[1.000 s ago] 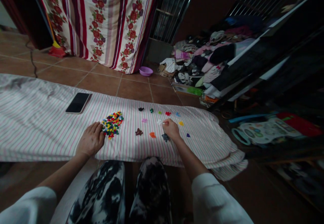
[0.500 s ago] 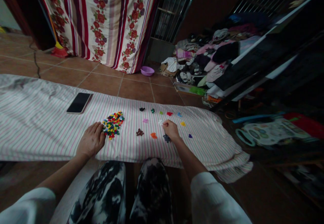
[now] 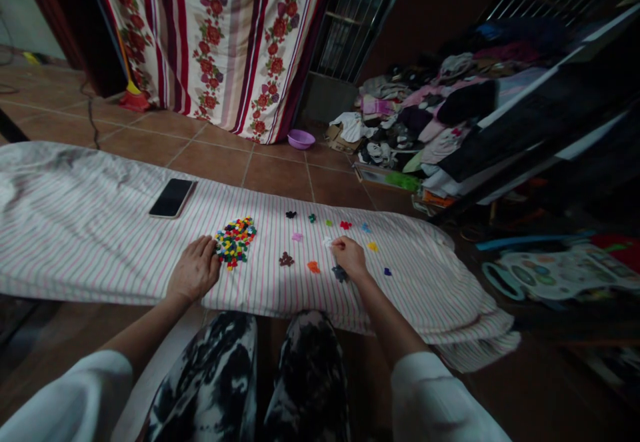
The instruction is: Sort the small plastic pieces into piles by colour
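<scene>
A mixed heap of small coloured pieces lies on the striped cloth. My left hand rests flat beside its left edge, fingers stretched out. To the right are small single-colour groups, among them brown, orange, pink, red and yellow. My right hand has its fingertips pinched at the white group; whatever is between them is too small to make out. Dark grey pieces lie just under that hand.
A phone lies on the cloth left of the heap. Beyond the cloth are a purple basin, a floral curtain and a pile of clothes. A dark blue group sits at the right.
The camera view has shifted, so the scene sits further right. Both hands stay in nearly the same places relative to the pieces.
</scene>
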### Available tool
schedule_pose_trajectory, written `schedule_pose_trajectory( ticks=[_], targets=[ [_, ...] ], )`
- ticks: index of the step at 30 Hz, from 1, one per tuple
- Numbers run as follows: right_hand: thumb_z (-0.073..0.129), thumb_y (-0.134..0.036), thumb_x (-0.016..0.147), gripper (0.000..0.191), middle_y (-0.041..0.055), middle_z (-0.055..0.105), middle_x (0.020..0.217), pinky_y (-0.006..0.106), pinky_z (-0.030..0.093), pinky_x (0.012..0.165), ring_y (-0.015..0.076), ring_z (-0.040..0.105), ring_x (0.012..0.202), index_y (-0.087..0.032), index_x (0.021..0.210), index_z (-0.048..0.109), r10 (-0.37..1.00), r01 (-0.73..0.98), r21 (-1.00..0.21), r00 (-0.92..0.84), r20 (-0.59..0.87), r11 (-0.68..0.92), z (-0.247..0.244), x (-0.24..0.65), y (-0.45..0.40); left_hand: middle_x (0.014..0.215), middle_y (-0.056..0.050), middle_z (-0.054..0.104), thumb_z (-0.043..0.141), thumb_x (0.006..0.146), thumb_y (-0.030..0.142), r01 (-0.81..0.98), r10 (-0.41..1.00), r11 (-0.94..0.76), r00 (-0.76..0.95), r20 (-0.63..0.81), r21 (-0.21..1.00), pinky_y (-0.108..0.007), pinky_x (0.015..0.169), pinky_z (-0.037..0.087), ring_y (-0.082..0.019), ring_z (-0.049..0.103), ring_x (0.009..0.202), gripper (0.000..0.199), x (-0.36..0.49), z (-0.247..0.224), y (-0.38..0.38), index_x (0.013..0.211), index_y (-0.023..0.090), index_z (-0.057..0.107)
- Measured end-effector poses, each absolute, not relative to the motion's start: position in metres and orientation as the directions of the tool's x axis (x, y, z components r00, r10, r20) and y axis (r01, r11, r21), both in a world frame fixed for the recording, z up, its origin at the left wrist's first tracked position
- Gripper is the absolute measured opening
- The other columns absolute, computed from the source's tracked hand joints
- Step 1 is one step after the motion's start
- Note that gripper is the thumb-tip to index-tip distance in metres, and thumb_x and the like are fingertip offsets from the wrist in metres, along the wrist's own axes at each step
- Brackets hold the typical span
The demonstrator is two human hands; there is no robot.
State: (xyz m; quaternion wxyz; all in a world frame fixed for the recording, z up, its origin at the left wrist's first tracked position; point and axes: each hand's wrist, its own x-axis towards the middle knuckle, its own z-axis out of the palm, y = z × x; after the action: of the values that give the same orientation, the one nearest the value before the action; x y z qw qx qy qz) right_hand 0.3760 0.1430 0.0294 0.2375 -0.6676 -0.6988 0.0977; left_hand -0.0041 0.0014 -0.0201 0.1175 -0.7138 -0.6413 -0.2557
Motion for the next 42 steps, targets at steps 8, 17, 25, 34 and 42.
schedule_pose_trajectory(
  ticks=[8,17,25,34,42],
  targets=[
    [0.052,-0.016,0.075,0.015,0.0019,0.065,0.078,0.026,0.043,0.072,0.0164,0.059,0.075,-0.021,0.077,0.066,0.938,0.809,-0.497,-0.181,0.296,0.313,0.045,0.324,0.132,0.123,-0.018,0.060,0.039,0.090,0.024,0.968,0.852,-0.138,0.009,0.524,0.208,-0.048,0.108,0.041,-0.028,0.051,0.123,0.036,-0.004,-0.020,0.001,0.119,0.010,0.056],
    [0.056,-0.012,0.082,0.019,0.0029,0.064,0.085,0.025,0.044,0.078,0.0145,0.059,0.081,-0.021,0.088,0.071,0.812,0.626,-0.539,-0.540,0.221,0.563,0.046,0.229,0.102,0.123,-0.020,0.059,0.039,0.089,0.019,0.959,0.833,-0.144,-0.016,0.553,0.244,-0.046,0.107,0.042,-0.027,0.051,0.122,0.034,-0.003,-0.020,0.003,0.116,0.008,0.056],
    [0.055,-0.018,0.089,0.019,0.0029,0.064,0.092,0.025,0.043,0.078,0.0152,0.057,0.086,-0.023,0.095,0.072,0.709,0.577,-0.491,-0.693,0.129,0.653,0.041,0.169,0.079,0.122,-0.021,0.058,0.038,0.090,0.019,0.965,0.800,-0.104,-0.063,0.596,0.242,-0.045,0.105,0.045,-0.028,0.051,0.125,0.030,-0.001,-0.023,0.003,0.114,0.008,0.053],
    [0.051,-0.022,0.093,0.022,0.0063,0.062,0.100,0.026,0.042,0.084,0.0169,0.058,0.095,-0.021,0.101,0.072,0.678,0.633,-0.353,-0.735,0.008,0.689,0.046,0.140,0.075,0.128,-0.020,0.056,0.037,0.092,0.022,0.951,0.800,-0.016,-0.174,0.575,0.310,-0.049,0.104,0.045,-0.029,0.049,0.127,0.022,0.002,-0.022,0.003,0.101,0.014,0.055],
    [0.051,-0.026,0.091,0.022,0.0076,0.064,0.107,0.029,0.044,0.087,0.0192,0.060,0.099,-0.022,0.102,0.071,0.704,0.699,-0.229,-0.707,-0.071,0.678,0.052,0.125,0.076,0.125,-0.016,0.059,0.038,0.090,0.021,0.946,0.810,-0.007,-0.184,0.556,0.323,-0.048,0.102,0.046,-0.027,0.052,0.123,0.022,0.001,-0.022,0.003,0.101,0.016,0.056]
  ],
)
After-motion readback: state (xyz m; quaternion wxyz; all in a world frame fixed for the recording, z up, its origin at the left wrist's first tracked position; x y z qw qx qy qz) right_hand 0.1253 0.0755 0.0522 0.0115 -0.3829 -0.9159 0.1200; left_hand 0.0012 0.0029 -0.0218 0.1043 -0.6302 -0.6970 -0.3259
